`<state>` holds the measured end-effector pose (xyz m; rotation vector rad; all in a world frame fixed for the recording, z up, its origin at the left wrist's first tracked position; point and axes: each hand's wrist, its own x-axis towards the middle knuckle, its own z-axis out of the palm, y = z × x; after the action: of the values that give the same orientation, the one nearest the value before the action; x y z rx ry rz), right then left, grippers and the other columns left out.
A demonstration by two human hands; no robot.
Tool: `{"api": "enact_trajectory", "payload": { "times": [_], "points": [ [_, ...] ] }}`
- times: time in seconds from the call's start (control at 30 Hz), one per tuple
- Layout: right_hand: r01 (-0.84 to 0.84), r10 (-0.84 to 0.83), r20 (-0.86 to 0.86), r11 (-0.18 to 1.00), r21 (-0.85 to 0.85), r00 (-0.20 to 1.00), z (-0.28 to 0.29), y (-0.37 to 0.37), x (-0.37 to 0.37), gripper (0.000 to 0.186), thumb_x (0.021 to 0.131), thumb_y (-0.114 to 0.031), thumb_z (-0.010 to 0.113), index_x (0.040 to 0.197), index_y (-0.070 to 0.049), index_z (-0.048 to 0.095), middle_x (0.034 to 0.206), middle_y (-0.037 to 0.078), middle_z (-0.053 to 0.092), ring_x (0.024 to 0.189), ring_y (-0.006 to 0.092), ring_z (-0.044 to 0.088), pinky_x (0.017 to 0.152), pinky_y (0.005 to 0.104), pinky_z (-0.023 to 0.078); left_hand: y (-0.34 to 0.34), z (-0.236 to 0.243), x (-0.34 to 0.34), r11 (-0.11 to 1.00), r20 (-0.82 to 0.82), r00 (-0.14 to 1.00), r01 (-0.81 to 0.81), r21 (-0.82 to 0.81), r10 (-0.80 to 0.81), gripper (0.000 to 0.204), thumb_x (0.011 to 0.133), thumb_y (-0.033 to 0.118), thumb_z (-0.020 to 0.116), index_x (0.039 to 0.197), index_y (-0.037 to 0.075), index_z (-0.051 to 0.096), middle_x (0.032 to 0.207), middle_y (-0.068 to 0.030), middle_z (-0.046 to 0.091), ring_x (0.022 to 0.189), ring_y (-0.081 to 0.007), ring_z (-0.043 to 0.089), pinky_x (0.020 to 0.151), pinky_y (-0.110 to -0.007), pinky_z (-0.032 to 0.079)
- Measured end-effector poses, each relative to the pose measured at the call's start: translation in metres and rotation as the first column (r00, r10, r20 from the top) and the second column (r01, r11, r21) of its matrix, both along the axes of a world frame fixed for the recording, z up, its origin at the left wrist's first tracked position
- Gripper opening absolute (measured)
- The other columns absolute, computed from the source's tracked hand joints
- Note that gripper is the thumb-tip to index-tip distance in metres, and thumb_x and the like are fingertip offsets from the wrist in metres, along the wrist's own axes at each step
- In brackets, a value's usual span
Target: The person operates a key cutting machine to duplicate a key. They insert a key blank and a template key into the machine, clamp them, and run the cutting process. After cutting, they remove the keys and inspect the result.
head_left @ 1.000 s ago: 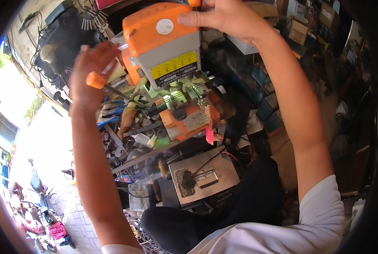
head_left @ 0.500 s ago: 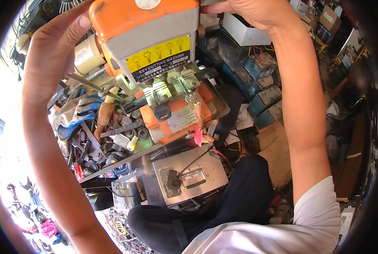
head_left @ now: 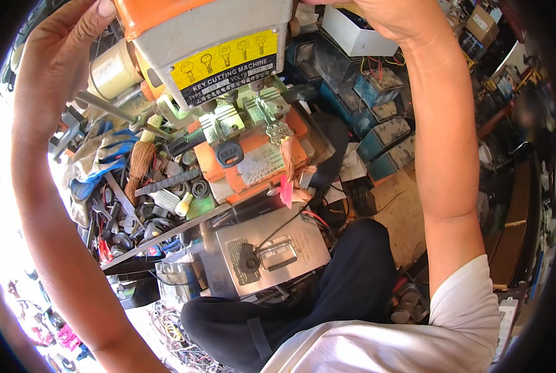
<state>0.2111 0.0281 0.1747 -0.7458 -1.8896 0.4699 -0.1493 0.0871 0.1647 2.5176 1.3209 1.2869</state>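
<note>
A key cutting machine [head_left: 213,43] stands at top centre, with a grey body, an orange top cover [head_left: 160,11] and a yellow label. My left hand [head_left: 57,62] is at the left side of this cover, its thumb bent against the edge and its other fingers mostly hidden. On the opposite side is my right hand [head_left: 384,18], its fingers largely cut off by the upper border. Below the label, one clamp bears a black-headed key [head_left: 229,154]. The other clamp bears a metal key [head_left: 278,132], from which a brown strip and a pink tag [head_left: 287,191] hang.
Left of the machine lie a brush [head_left: 142,163], blue-and-white gloves [head_left: 97,165] and loose small parts. A metal box [head_left: 275,248] sits below the bench edge, by my dark-trousered legs. Dusty battery-like blocks [head_left: 387,140] and a white box [head_left: 359,34] stand to the right.
The whole view has shifted, so the machine and both hands appear higher and slightly further left. Less of the orange cover and of my right fingers shows. Both keys stay in their clamps.
</note>
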Motion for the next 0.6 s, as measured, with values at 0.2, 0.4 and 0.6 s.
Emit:
{"api": "enact_trajectory", "payload": {
  "times": [0.2,0.4,0.6],
  "points": [
    [0.018,-0.018,0.002,1.000,0.025,1.000,-0.002,0.000,0.000,0.042,0.094,-0.043,0.079,0.088,-0.005,0.062,0.078,-0.002,0.058,0.065,0.0057,0.058,0.055,0.0204,0.053,-0.006,0.001,0.006,0.999,0.014,1.000,0.003,-0.032,-0.003,0.057,0.101,0.047,0.066,0.143,0.009,0.063,0.058,0.0063,0.057,0.043,0.0023,0.045,0.039,-0.017,0.032],
    [0.083,-0.084,0.025,0.996,0.031,0.996,-0.002,-0.002,-0.002,0.045,0.093,-0.046,0.079,0.091,-0.004,0.063,0.081,0.000,0.060,0.069,0.0072,0.062,0.058,0.0220,0.056,0.000,-0.002,0.001,0.999,0.057,0.998,0.009,-0.031,-0.007,0.056,0.100,0.047,0.067,0.141,0.009,0.065,0.065,0.0059,0.064,0.043,0.0019,0.045,0.040,-0.016,0.034],
    [0.110,-0.110,0.014,0.994,0.004,0.994,0.000,-0.015,-0.008,0.047,0.093,-0.047,0.079,0.098,-0.003,0.065,0.085,0.002,0.064,0.073,0.0093,0.065,0.061,0.0233,0.057,0.000,-0.002,0.001,1.000,0.024,1.000,0.020,0.009,-0.020,0.056,0.100,0.048,0.066,0.140,0.009,0.066,0.071,0.0049,0.069,0.041,0.0010,0.044,0.038,-0.016,0.033]
  ]
}}
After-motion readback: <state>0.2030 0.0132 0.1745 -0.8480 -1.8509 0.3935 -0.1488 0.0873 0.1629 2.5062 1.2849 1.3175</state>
